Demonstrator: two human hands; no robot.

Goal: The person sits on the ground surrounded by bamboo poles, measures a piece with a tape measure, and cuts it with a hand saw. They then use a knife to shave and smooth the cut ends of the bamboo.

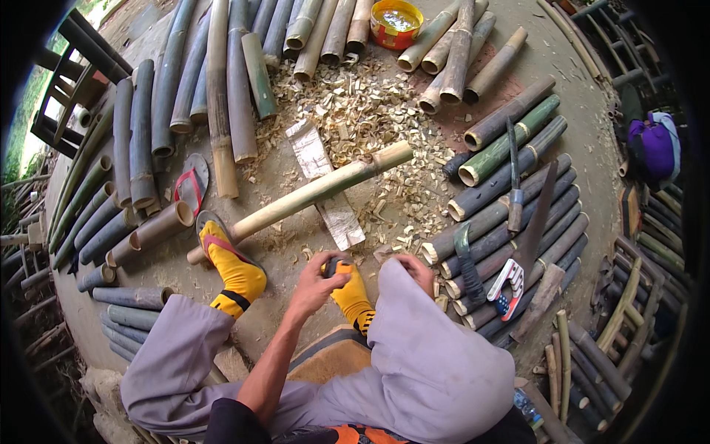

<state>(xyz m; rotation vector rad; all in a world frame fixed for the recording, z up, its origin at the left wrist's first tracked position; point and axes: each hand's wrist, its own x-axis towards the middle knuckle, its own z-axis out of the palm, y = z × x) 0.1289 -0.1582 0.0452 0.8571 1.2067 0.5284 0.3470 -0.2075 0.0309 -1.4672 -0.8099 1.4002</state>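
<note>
My left hand (319, 283) is curled closed in front of my right foot in its yellow sock (353, 300). A small dark thing shows at its fingertips, too hidden to name. My right hand (416, 272) is low beside my raised right knee, which covers most of its fingers. Just beyond both hands, a peeled pale bamboo pole (314, 198) slants across a flat, worn board (319, 159). My left foot, in a yellow sock (240, 274) and a flip-flop, presses against the pole's near end.
Bamboo shavings (370, 111) are heaped beyond the pole. Cut bamboo lengths (240, 89) lie in rows around me. On the right-hand row rest a handsaw (509, 287), a long-bladed knife (515, 200) and a curved green-handled tool (466, 255). A red-and-yellow bucket (397, 33) stands far off. A loose flip-flop (194, 185) lies left.
</note>
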